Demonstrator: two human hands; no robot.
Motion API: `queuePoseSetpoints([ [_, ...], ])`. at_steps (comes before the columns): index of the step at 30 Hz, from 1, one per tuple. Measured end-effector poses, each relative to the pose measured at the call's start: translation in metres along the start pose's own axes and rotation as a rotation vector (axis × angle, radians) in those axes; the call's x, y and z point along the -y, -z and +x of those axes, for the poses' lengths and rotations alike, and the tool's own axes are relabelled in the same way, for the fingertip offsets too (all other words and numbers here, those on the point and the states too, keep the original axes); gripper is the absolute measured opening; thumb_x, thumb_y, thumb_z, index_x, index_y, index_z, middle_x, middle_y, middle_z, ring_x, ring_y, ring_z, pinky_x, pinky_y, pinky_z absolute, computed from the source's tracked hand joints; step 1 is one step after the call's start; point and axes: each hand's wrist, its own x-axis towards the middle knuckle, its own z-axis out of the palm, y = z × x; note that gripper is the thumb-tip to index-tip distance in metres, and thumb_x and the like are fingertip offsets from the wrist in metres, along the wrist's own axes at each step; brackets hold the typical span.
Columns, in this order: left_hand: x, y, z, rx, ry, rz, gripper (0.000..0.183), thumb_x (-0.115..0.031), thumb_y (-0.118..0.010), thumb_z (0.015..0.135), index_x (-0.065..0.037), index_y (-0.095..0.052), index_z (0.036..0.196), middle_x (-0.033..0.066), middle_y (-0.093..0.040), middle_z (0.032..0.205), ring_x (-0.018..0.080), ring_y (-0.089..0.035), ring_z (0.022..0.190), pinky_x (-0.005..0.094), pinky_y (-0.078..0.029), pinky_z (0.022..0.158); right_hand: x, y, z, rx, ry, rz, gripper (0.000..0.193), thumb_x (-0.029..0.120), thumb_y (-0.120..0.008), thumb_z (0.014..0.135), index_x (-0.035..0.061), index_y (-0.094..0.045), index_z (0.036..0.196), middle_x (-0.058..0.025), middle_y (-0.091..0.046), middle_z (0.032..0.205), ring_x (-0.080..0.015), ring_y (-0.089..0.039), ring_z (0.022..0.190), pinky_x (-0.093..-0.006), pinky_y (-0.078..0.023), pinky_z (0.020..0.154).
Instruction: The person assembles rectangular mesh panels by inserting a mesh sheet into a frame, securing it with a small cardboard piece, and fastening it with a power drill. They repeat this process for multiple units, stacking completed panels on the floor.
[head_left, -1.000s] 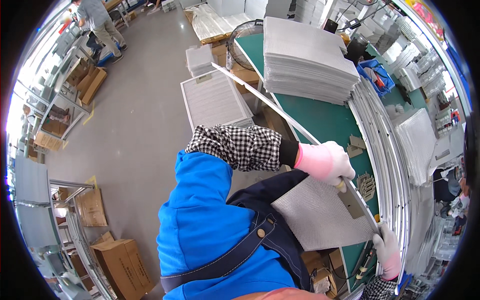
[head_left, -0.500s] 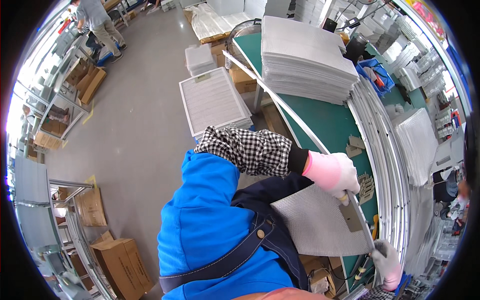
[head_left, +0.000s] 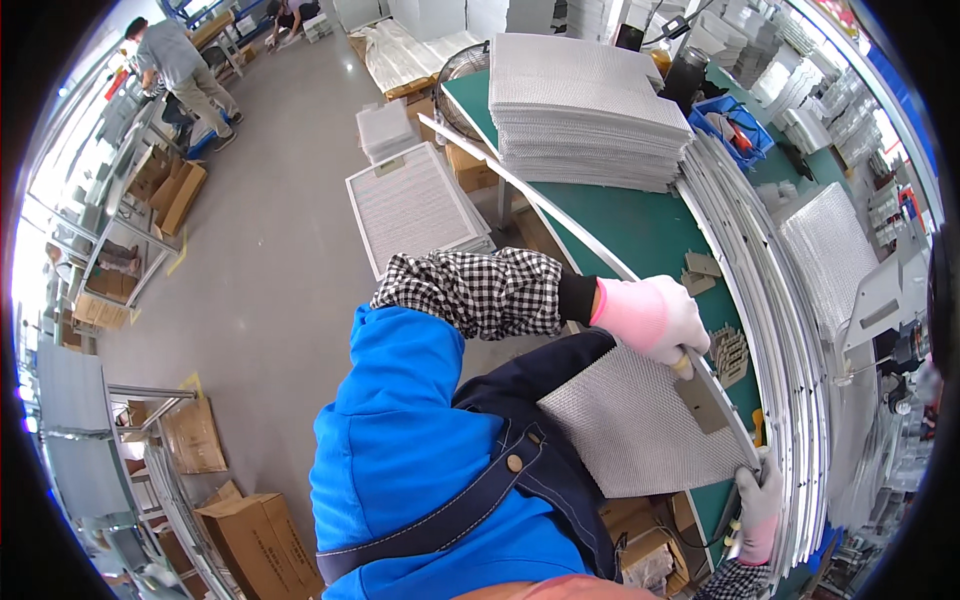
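Note:
My left hand (head_left: 655,322), in a white and pink glove, is closed on a long pale metal strip (head_left: 560,222). The strip runs diagonally from the far left, along the edge of a silver mesh sheet (head_left: 620,425) in front of me. A flat grey plate (head_left: 705,405) lies at that edge of the sheet, just below my left fingers. My right hand (head_left: 760,505), gloved too, closes round the strip's near end at the sheet's corner. Its fingertips are partly hidden.
On the green table (head_left: 625,215) stand a tall mesh stack (head_left: 585,115), small grey brackets (head_left: 728,355) and a bundle of long metal strips (head_left: 775,300). Beyond is a blue bin (head_left: 735,132). Framed panels (head_left: 420,200) lean left of the table; cartons (head_left: 260,545) stand at lower left.
The whole view has shifted slightly. My right hand has turned more upright and moved up, with its fingers at the strip's near end. The left hand keeps its hold.

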Motion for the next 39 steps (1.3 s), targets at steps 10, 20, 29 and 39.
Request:
queuePoseSetpoints([
  [10, 0.031, 0.007, -0.018, -0.052, 0.188, -0.084, 0.037, -0.044, -0.073, 0.087, -0.011, -0.073, 0.103, 0.0081, -0.072, 0.079, 0.0268, -0.072, 0.078, 0.038, -0.054, 0.07, -0.025, -0.088, 0.041, -0.431, 0.26, 0.336, 0.035, 0.01, -0.049, 0.099, -0.0088, -0.052, 0.128, -0.0144, -0.059, 0.12, -0.0204, -0.055, 0.108, -0.0354, -0.042, 0.096],
  [20, 0.044, -0.001, -0.025, -0.049, 0.248, -0.189, 0.038, -0.045, -0.072, 0.088, -0.011, -0.073, 0.103, 0.0083, -0.073, 0.081, 0.0261, -0.072, 0.078, 0.0365, -0.055, 0.07, -0.035, -0.106, 0.029, -0.346, 0.102, 0.549, 0.038, 0.015, -0.052, 0.099, -0.0088, -0.053, 0.128, -0.0115, -0.062, 0.115, -0.0199, -0.057, 0.1, -0.0325, -0.045, 0.092],
  [29, 0.041, 0.0, -0.02, -0.086, 0.295, -0.088, 0.038, -0.045, -0.07, 0.089, -0.011, -0.073, 0.104, 0.0095, -0.073, 0.081, 0.0267, -0.072, 0.078, 0.0374, -0.056, 0.07, -0.035, -0.11, 0.063, -0.362, 0.213, 0.635, 0.04, 0.02, -0.051, 0.103, -0.0107, -0.053, 0.129, -0.0137, -0.062, 0.12, -0.0203, -0.057, 0.105, -0.0341, -0.045, 0.093],
  [39, 0.069, 0.004, -0.032, -0.106, 0.333, -0.481, 0.033, -0.032, -0.077, 0.087, -0.005, -0.073, 0.105, 0.0069, -0.073, 0.086, 0.016, -0.07, 0.079, 0.032, -0.054, 0.071, -0.083, -0.16, 0.029, -0.394, 0.131, 0.649, 0.038, 0.009, -0.053, 0.098, -0.0087, -0.05, 0.131, -0.0128, -0.062, 0.117, -0.0201, -0.059, 0.105, -0.0344, -0.046, 0.094],
])
